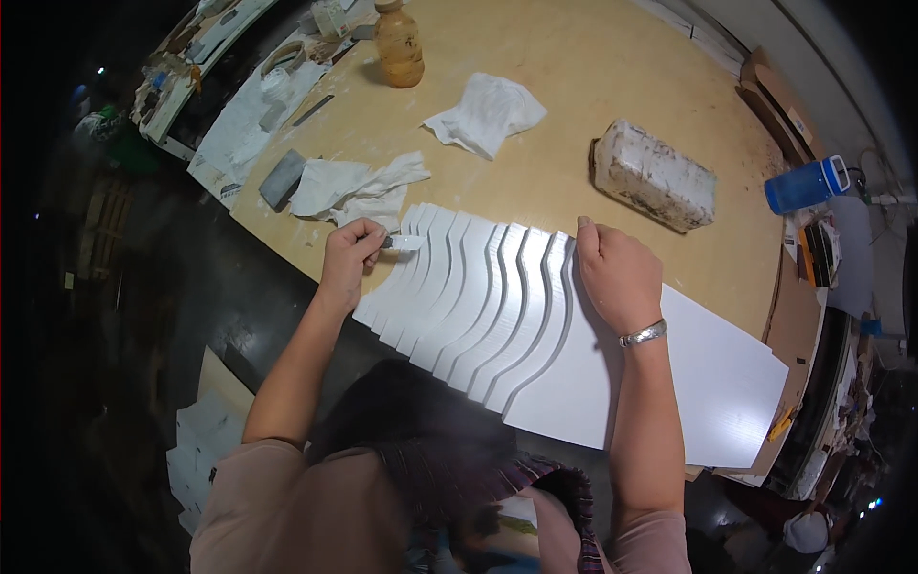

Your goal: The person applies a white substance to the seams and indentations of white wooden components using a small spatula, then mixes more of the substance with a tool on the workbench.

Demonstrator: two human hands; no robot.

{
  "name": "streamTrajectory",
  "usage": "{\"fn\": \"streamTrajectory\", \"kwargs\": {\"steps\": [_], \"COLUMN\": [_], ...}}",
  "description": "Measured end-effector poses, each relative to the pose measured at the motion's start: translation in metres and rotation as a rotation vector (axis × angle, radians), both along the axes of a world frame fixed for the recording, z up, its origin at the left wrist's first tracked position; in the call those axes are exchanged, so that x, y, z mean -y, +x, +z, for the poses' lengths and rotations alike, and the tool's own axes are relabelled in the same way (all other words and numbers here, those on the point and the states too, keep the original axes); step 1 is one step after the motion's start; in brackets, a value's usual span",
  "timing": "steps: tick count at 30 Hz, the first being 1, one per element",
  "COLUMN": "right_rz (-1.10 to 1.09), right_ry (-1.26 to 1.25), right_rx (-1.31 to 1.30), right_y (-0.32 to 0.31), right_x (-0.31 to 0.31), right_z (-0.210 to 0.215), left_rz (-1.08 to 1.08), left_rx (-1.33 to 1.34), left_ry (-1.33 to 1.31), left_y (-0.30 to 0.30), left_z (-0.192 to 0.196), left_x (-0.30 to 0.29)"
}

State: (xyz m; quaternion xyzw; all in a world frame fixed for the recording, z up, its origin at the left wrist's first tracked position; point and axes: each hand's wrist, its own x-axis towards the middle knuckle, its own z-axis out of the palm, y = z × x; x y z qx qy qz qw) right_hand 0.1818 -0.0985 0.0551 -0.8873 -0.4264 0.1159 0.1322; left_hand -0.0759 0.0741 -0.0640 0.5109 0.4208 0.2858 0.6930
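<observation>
Along the near edge of the tan table lies a fanned stack of white, wavy-edged panels. At the stack's left end, the left hand pinches a small flat strip between thumb and fingers. At its far edge, the right hand is curled; whether it pinches a panel cannot be told. Beyond the stack's left end lie a crumpled white cloth and a grey block; beyond its right part, a stained whitish block; farther beyond, an amber bottle.
</observation>
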Motion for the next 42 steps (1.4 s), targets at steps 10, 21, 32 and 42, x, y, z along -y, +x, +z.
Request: {"fn": "streamTrajectory", "kwargs": {"steps": [10,21,32,42], "right_rz": [0.022,0.003,-0.011,-0.025], "right_ry": [0.018,-0.056,-0.08,-0.085], "right_rx": [0.035,-0.016,0.016,0.005], "right_y": [0.0,-0.002,-0.003,-0.002], "right_x": [0.0,0.0,-0.002,-0.003], "right_z": [-0.001,0.001,0.003,0.001], "left_rz": [0.08,0.168,0.15,0.132], "left_rx": [-0.101,-0.216,-0.247,-0.255], "left_ry": [-0.01,0.257,0.279,0.332], "left_y": [-0.04,-0.057,-0.049,-0.048], "left_z": [0.008,0.0,-0.004,-0.009], "left_x": [0.042,0.073,0.078,0.074]}}
